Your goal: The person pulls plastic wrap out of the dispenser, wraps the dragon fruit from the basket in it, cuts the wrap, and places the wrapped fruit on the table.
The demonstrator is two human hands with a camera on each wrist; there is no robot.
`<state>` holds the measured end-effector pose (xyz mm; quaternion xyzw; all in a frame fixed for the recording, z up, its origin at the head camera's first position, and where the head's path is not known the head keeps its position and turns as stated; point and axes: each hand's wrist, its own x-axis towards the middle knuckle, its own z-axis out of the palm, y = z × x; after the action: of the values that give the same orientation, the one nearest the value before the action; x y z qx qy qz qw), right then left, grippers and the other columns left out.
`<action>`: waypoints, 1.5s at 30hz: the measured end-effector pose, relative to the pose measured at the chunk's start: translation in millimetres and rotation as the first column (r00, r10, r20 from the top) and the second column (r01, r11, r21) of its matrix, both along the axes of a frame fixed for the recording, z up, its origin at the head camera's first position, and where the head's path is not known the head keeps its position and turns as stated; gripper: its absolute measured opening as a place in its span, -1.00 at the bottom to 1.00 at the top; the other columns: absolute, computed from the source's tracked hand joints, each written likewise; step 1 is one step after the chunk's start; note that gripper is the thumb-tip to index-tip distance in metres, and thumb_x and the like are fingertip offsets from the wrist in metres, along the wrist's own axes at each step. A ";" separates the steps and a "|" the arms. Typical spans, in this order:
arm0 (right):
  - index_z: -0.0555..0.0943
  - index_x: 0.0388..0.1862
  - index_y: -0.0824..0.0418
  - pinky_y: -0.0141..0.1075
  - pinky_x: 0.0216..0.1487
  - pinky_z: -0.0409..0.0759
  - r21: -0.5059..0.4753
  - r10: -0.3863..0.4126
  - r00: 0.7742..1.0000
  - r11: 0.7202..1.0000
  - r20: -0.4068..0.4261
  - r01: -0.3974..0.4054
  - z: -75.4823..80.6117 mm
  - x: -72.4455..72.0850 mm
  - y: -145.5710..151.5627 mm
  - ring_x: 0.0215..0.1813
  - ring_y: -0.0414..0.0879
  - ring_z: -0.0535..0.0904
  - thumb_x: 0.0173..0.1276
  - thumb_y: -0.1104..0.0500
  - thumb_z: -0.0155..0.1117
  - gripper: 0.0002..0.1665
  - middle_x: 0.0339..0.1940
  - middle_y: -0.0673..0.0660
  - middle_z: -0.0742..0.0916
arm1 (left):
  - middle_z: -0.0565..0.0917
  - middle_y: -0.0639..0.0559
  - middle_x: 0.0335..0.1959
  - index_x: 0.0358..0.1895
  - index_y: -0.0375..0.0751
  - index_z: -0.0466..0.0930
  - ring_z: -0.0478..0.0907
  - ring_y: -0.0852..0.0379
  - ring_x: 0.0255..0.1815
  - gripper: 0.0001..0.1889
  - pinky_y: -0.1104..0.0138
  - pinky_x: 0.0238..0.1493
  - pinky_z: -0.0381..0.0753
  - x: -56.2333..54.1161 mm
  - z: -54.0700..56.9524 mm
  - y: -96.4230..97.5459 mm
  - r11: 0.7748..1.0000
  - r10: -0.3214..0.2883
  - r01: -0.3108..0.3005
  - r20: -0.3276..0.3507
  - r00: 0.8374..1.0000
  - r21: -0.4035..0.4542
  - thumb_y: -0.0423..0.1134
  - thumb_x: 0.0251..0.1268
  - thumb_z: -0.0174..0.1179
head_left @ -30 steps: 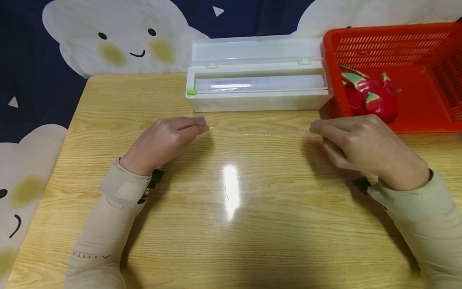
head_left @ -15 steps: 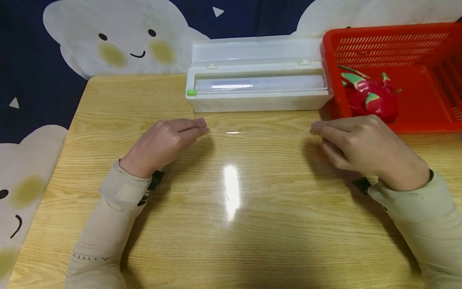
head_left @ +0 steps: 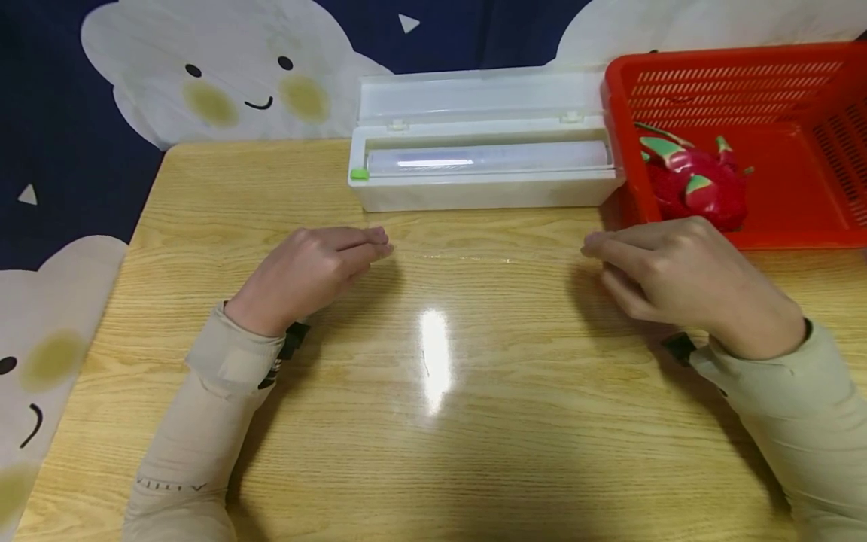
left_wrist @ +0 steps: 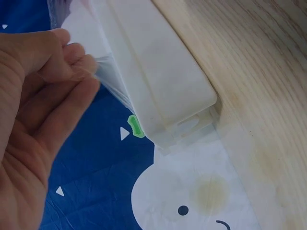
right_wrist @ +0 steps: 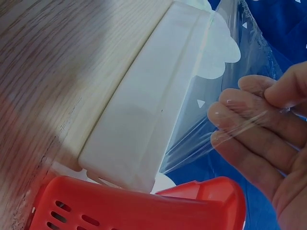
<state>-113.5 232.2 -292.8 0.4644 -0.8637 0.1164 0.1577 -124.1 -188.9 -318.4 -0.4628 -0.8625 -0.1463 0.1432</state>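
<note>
A sheet of clear cling film [right_wrist: 196,139] stretches from a white cling film dispenser [head_left: 488,194] to both hands. My left hand [head_left: 308,275] pinches one corner of the film's free edge between thumb and fingers, in front of the dispenser's left end. Toward the right end, my right hand [head_left: 691,282] pinches the other corner; its thumb presses the film against the fingers in the right wrist view. Between the hands the edge shows only as a thin glinting line. The dispenser's lid stands open, and a film roll [head_left: 488,158] lies inside. A green slider [head_left: 360,174] sits at its left front corner.
A red plastic basket [head_left: 806,233] stands against the dispenser's right end, close behind the right hand. In it lies a dragon fruit [head_left: 711,192]. The wooden table [head_left: 433,459] ends at the left and back, beside a dark blue cloth [head_left: 460,38] with cloud prints.
Both hands keep their pinch and shift only slightly toward me. The film's glinting edge between them comes a little nearer too. The dispenser and basket stay in place.
</note>
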 end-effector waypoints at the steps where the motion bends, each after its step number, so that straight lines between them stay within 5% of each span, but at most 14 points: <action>1: 0.76 -0.11 0.35 0.05 -0.44 0.76 0.001 0.003 1.000 1.000 -0.003 -0.003 0.0 -0.1 -0.2 -0.36 0.10 0.81 0.62 -0.14 -0.26 -0.25 -0.29 0.27 0.86 | 0.82 -0.20 0.02 -0.01 -0.33 0.78 0.81 -0.05 0.05 -0.80 0.14 0.01 0.82 0.2 0.0 0.1 1.000 0.003 -0.003 0.007 1.000 -0.004 -0.48 0.35 0.30; 34: 0.75 -0.23 0.32 -0.01 -0.56 0.71 0.011 0.025 1.000 1.000 0.019 -0.025 -6.5 1.9 -5.5 -0.48 0.05 0.78 0.61 -0.10 -0.31 -0.27 -0.36 0.22 0.87 | 0.83 -0.15 -0.02 -0.06 -0.29 0.80 0.83 -0.04 -0.02 -0.81 0.12 -0.02 0.82 3.5 -0.5 3.5 0.999 0.021 -0.018 0.068 0.997 -0.048 -0.47 0.34 0.31; 42: 0.74 -0.24 0.30 -0.10 -0.63 0.64 0.037 0.024 0.999 0.999 0.038 -0.026 -5.4 2.6 -6.1 -0.58 -0.01 0.70 0.26 0.20 0.20 -0.76 -0.38 0.19 0.86 | 0.84 -0.16 -0.03 -0.06 -0.29 0.81 0.83 -0.05 -0.05 -0.83 0.12 -0.05 0.83 4.3 0.5 4.7 0.997 0.023 -0.017 0.081 0.996 -0.069 -0.44 0.33 0.34; 45: 0.72 -0.27 0.28 -0.15 -0.67 0.57 0.044 0.023 0.999 0.999 0.033 -0.024 -6.3 3.0 -6.5 -0.64 -0.08 0.63 0.18 0.23 0.24 -0.80 -0.43 0.15 0.84 | 0.84 -0.17 -0.03 -0.07 -0.30 0.81 0.83 -0.04 -0.05 -0.82 0.13 -0.06 0.83 3.7 -1.0 5.0 0.997 0.017 -0.011 0.082 0.996 -0.073 -0.46 0.32 0.33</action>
<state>-110.5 225.7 -299.1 0.4761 -0.8629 0.1063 0.1319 -120.3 -183.9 -319.4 -0.4552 -0.8756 -0.1331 0.0915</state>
